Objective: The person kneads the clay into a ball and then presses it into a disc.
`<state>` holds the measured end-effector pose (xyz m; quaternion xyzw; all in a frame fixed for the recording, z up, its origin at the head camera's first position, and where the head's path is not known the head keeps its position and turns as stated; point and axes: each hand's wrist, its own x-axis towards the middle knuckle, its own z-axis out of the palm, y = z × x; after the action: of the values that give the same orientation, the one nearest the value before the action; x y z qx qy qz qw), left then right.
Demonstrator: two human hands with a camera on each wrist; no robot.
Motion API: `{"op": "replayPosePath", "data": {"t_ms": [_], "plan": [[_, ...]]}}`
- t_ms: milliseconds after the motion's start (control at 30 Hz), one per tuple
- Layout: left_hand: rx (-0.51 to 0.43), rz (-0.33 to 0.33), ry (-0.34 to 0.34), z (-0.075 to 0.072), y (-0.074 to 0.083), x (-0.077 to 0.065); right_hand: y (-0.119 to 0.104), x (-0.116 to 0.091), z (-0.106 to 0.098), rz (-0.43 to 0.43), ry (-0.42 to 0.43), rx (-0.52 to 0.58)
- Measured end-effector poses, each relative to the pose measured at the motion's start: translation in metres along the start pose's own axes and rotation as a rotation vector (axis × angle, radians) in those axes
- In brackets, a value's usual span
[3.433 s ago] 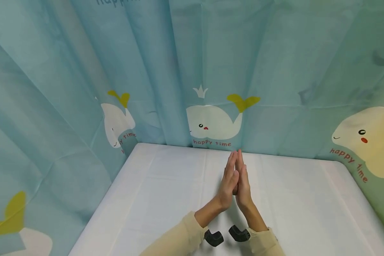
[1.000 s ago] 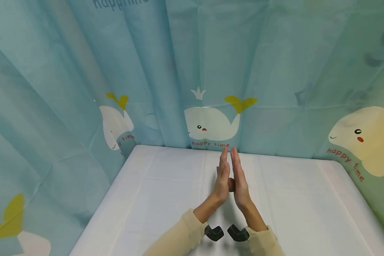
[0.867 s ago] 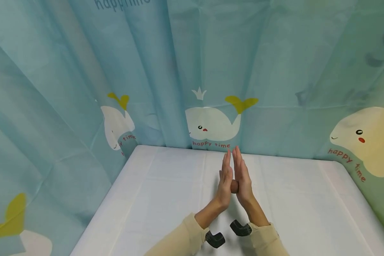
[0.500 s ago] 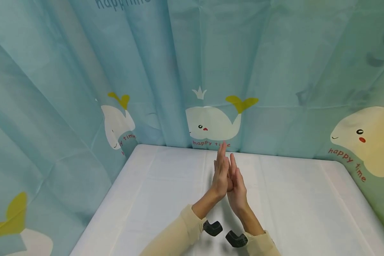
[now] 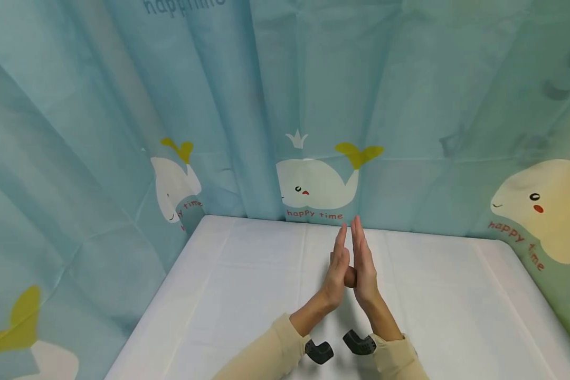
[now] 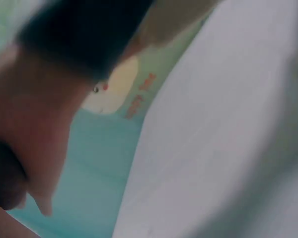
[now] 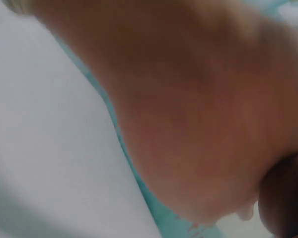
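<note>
A brown ball (image 5: 350, 277) sits between my two palms, above the white table. My left hand (image 5: 334, 277) presses it from the left with fingers straight and pointing forward. From the right, my right hand (image 5: 367, 274) lies against it, fingers also extended and reaching a little farther forward. Narrow space shows between the fingers of the two hands. In the left wrist view the dark ball (image 6: 6, 178) appears at the lower left, partly covered by a hand. The right wrist view has part of the ball (image 7: 287, 198) at its lower right edge, blurred.
A white-covered table (image 5: 247, 285) spreads beneath the hands. Behind and along the sides hangs a blue-green curtain (image 5: 408, 105) printed with whales. Black wrist-worn devices sit at the left cuff (image 5: 319, 352) and the right cuff (image 5: 359, 343).
The hands rub back and forth against each other. Half a second ago the left hand was farther forward; now the right one is, and more of the ball shows between the palms.
</note>
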<state>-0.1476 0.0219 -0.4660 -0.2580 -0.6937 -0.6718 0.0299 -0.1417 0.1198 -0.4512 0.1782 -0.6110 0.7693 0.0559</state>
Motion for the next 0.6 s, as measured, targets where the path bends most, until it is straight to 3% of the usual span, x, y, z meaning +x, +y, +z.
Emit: {"op": "replayPosePath", "data": {"t_ms": [133,267,467,600], "plan": [[-0.039,-0.015,-0.025,0.006,0.002,-0.01,0.007,0.003,-0.01,0.046,-0.021,0.007],[-0.079,-0.014,0.011,0.006,0.001,-0.01,0.016,0.002,-0.01,0.054,-0.056,0.002],[-0.062,-0.007,0.115,-0.005,0.004,0.007,0.022,-0.009,0.004,0.029,-0.076,0.027],[-0.041,-0.057,0.132,-0.014,0.002,0.019,0.017,-0.014,0.011,0.005,-0.11,-0.002]]}}
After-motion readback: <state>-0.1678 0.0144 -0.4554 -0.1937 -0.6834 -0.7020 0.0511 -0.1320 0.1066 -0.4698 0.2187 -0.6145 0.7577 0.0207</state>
